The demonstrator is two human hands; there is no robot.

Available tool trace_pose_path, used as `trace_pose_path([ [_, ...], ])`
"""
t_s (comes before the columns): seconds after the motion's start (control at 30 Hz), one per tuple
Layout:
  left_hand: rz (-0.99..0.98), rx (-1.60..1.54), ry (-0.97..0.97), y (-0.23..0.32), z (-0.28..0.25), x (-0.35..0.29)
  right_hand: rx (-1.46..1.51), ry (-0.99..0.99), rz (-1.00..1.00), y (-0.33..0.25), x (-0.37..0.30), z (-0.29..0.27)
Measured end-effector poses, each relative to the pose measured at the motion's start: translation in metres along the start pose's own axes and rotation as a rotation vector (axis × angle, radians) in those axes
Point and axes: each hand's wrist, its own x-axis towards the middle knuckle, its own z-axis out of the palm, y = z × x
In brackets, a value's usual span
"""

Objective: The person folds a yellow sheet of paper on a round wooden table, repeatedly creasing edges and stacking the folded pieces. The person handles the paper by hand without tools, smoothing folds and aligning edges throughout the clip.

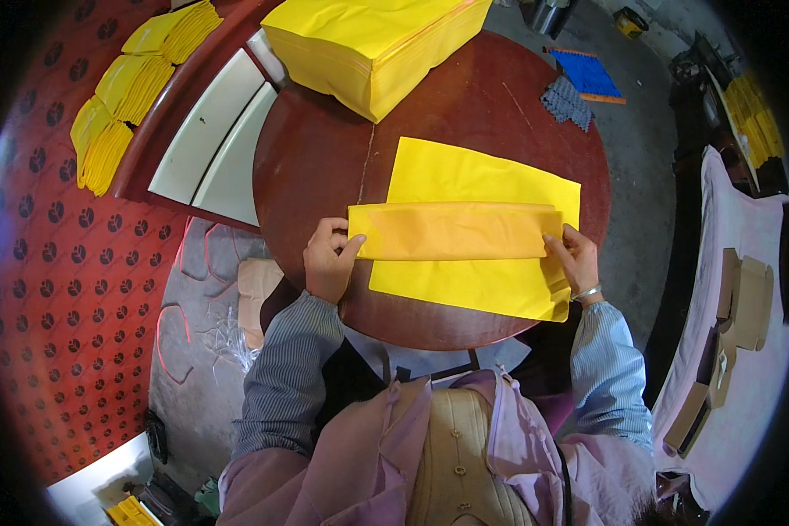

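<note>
A yellow fabric-like piece [456, 232], folded into a long band, stretches across in front of me. My left hand [329, 256] pinches its left end between thumb and fingers. At the other end my right hand [579, 261], with a bracelet at the wrist, grips the band's right edge. Beneath the band a wider yellow sheet [465, 171] lies slightly askew on the round dark-red table [311, 162]. Whether band and sheet are joined I cannot tell.
A thick stack of yellow sheets [373, 61] stands at the table's far edge. Folded yellow bundles [136, 88] lie on a red patterned surface [70, 263] at left. A grey cloth [567, 103] sits at the far right rim. Open cardboard boxes [728, 333] rest on pale cloth at right.
</note>
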Motion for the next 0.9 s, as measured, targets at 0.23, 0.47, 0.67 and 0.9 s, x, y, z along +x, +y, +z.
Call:
trace_pose_path([
  [0.23,0.057,0.012,0.012,0.002,-0.002,-0.009,-0.105,0.059,-0.029,0.011,0.009,0.008],
  [0.47,-0.062,0.17,0.043,0.014,0.005,-0.006,-0.062,0.15,-0.081,0.008,0.005,0.016],
  [0.67,-0.02,0.144,0.1,0.012,0.006,-0.009,-0.148,0.24,-0.185,-0.002,-0.003,0.022],
  [0.9,0.088,0.14,0.181,0.006,0.013,-0.014,-0.212,0.352,-0.175,-0.009,-0.011,0.031],
])
